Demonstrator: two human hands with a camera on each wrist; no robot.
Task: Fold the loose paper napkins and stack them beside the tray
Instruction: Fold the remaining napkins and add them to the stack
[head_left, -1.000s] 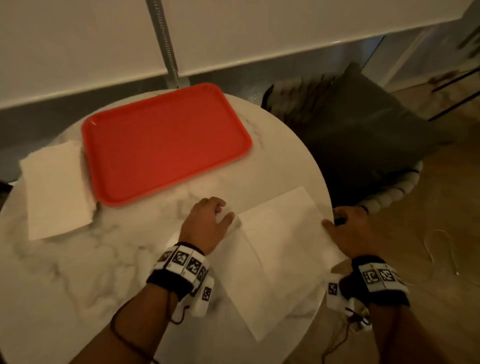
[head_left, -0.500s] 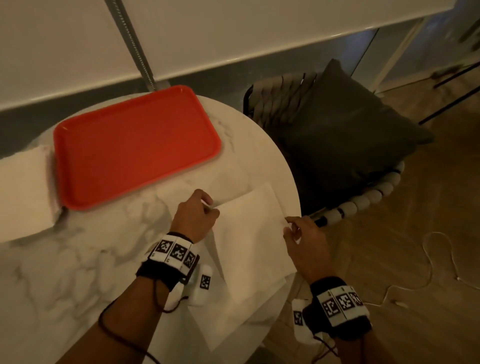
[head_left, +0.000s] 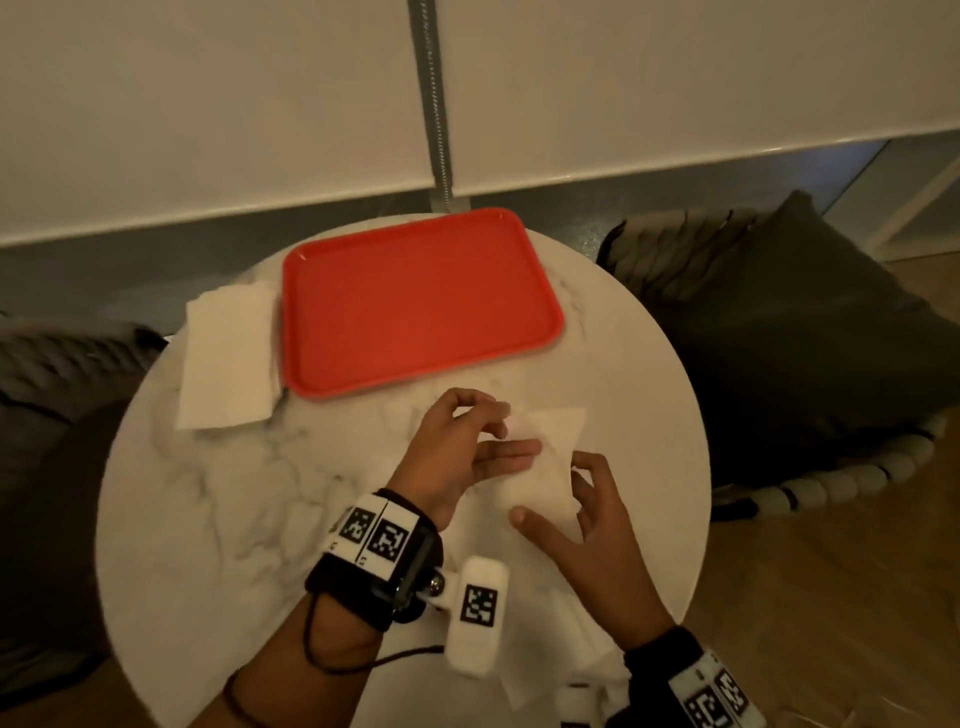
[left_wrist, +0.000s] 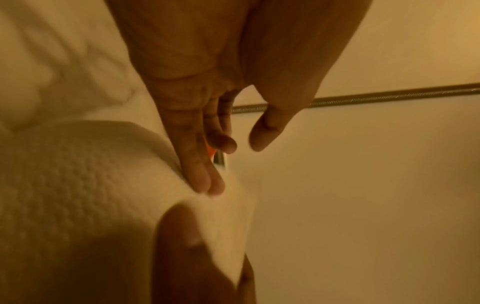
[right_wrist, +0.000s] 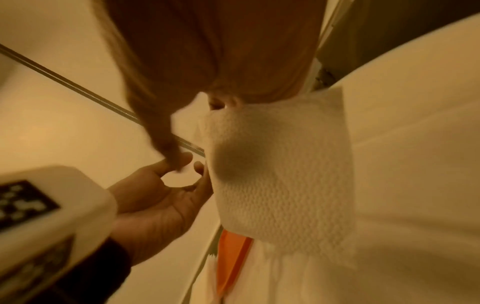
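Note:
A white paper napkin is lifted off the round marble table, bent over between my two hands. My right hand pinches it, thumb on the near face and fingers behind; in the right wrist view the napkin drapes over those fingers. My left hand lays two straight fingers against the napkin's left edge, with its thumb and forefinger apart and holding nothing. The red tray lies at the table's back. A pile of folded napkins rests against the tray's left side.
More loose napkins lie flat under my right forearm at the table's front right edge. A dark cushion on a woven chair stands close on the right, another dark seat on the left. A metal hose runs down the wall behind.
The napkin lay flat with a hand at each side; my right hand has carried its right edge up and leftward to the left hand. The left hand released its pinch.

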